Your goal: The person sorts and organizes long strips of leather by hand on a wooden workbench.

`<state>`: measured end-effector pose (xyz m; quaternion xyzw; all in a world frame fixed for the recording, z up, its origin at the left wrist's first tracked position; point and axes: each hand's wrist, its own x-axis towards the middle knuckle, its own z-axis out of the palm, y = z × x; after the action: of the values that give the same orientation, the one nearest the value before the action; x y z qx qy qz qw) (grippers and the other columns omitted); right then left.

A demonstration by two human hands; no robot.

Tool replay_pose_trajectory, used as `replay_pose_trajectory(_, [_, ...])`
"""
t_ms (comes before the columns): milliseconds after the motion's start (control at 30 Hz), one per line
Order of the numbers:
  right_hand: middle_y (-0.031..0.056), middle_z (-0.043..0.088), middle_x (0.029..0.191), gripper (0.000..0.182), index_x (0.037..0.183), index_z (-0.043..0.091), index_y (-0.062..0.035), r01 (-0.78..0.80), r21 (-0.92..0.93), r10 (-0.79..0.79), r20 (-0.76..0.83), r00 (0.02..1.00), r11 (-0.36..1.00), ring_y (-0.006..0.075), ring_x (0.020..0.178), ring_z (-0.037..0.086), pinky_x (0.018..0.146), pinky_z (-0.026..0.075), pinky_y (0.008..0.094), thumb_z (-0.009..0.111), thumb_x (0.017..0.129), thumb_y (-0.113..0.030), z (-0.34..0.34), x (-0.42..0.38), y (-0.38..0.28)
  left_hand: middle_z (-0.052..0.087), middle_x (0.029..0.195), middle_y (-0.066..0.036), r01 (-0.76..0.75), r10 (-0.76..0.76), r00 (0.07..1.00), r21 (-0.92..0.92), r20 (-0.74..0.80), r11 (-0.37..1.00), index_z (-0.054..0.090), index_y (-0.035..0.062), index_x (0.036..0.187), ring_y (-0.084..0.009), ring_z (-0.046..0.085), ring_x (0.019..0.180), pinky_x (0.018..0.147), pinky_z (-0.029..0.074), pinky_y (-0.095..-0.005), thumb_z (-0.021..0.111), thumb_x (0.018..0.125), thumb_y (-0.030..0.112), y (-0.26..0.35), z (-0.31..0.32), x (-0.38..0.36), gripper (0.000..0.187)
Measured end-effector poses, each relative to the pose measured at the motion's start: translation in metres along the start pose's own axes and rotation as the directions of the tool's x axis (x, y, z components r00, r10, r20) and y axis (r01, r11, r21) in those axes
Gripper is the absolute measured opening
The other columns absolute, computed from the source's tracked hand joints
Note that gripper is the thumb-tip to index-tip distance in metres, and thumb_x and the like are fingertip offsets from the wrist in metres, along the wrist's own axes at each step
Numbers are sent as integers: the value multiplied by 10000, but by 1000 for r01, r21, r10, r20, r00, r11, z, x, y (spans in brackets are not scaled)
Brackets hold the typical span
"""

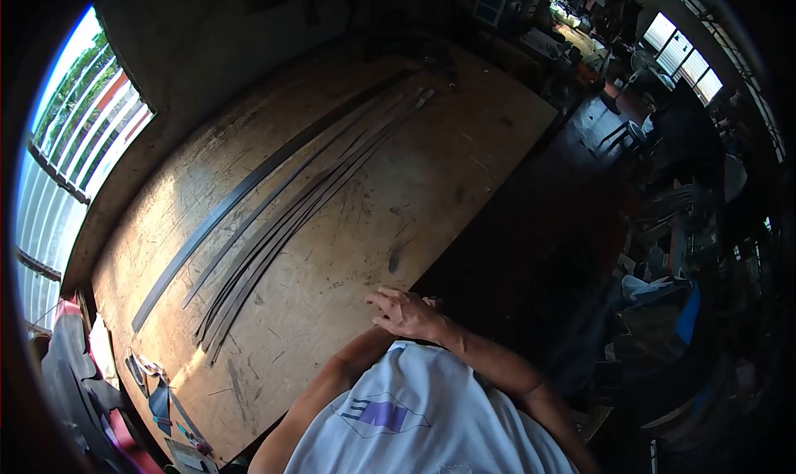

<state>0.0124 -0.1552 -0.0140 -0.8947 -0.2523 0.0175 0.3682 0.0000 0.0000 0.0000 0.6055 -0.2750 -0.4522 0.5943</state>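
My right hand (406, 312) rests flat on the near edge of a worn wooden table (431, 159), fingers a little apart and holding nothing. My left forearm (332, 383) reaches up toward the same spot, and its hand is hidden under my right wrist. Several long thin dark metal strips (286, 217) lie in a bundle diagonally along the table, well to the left of my hand. A wider dark flat bar (240, 194) lies beside them on their far side.
Small tools and scraps (153, 387) sit at the table's lower left end, beside red and dark cloth (70, 366). A louvred window (79, 134) is at the left. Dark floor (522, 225) runs along the table's right edge, with cluttered workshop goods (672, 300) beyond.
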Motion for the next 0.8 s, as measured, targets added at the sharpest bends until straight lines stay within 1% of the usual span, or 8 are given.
replay_pose_trajectory(67, [187, 590, 1027, 394, 1154, 561, -20, -107, -84, 103, -49, 993, 991, 380, 961, 616, 829, 520, 437, 685, 828, -204, -26, 10, 34, 311, 1545, -132, -55, 60, 998, 161, -23, 985, 350, 32, 1463, -230, 270, 1429, 1185, 220, -374, 422, 981, 84, -5, -19, 48, 490])
replay_pose_trajectory(133, [189, 598, 1043, 391, 1149, 568, -12, -186, -213, 168, -101, 981, 959, 380, 957, 621, 825, 524, 433, 683, 843, -227, -51, 14, 81, 248, 1571, -159, -64, 136, 987, 558, -88, 828, 335, 45, 1479, -284, 202, 1464, 1196, 182, -404, 454, 949, 123, -147, -61, 183, 549])
replay_pose_trajectory(267, [186, 578, 1154, 499, 1217, 542, 9, -317, -388, 296, -114, 948, 866, 364, 1064, 582, 888, 484, 462, 673, 867, -321, -92, 8, 190, 235, 1570, -201, 385, 307, 799, 833, -516, 398, 342, 48, 1481, -378, 166, 1470, 1198, 141, -490, 479, 924, 209, -139, -120, 156, 596])
replay_pose_trajectory(333, [181, 509, 1306, 574, 1305, 499, 6, -400, -498, 415, -86, 906, 769, 354, 1190, 516, 963, 443, 485, 635, 899, -376, -111, 8, 243, 223, 1582, -173, 658, 314, 625, 699, -714, 279, 341, 54, 1478, -387, 132, 1476, 1202, 102, -499, 481, 958, 268, -185, -146, 136, 580])
replay_pose_trajectory(467, [147, 268, 1550, 691, 1484, 307, -35, -438, -626, 572, 14, 820, 645, 332, 1437, 246, 1113, 322, 527, 472, 981, -479, -140, 21, 324, 216, 1588, -163, 711, 292, 516, 593, -805, 379, 306, 46, 1498, -381, 119, 1479, 1203, 75, -494, 475, 968, 329, -184, -133, 83, 623])
replay_pose_trajectory(600, [128, 160, 1602, 706, 1530, 198, -52, -333, -668, 540, 124, 832, 665, 307, 1485, 132, 1167, 239, 528, 386, 1009, -489, -164, 23, 385, 188, 1600, -160, 867, 185, 227, 285, -956, 410, 292, 23, 1500, -380, 99, 1484, 1198, 58, -502, 482, 961, 358, -180, -97, 68, 663])
replay_pose_trajectory(700, [124, 125, 1613, 692, 1540, 146, -43, -249, -672, 499, 206, 842, 698, 305, 1488, 121, 1187, 209, 491, 373, 1023, -443, -175, 1, 406, 163, 1608, -159, 923, 67, -62, -32, -996, 382, 273, 12, 1506, -383, 83, 1486, 1195, 46, -510, 469, 968, 353, -203, -53, 44, 667])
replay_pose_trajectory(800, [160, 143, 1602, 662, 1529, 177, -25, -201, -705, 456, 192, 869, 680, 321, 1481, 142, 1178, 224, 482, 394, 1024, -394, -196, -34, 429, 157, 1603, -182, 767, -86, -507, -495, -857, 409, 290, -3, 1496, -398, 67, 1484, 1193, 62, -518, 403, 998, 410, -227, 14, 14, 657])
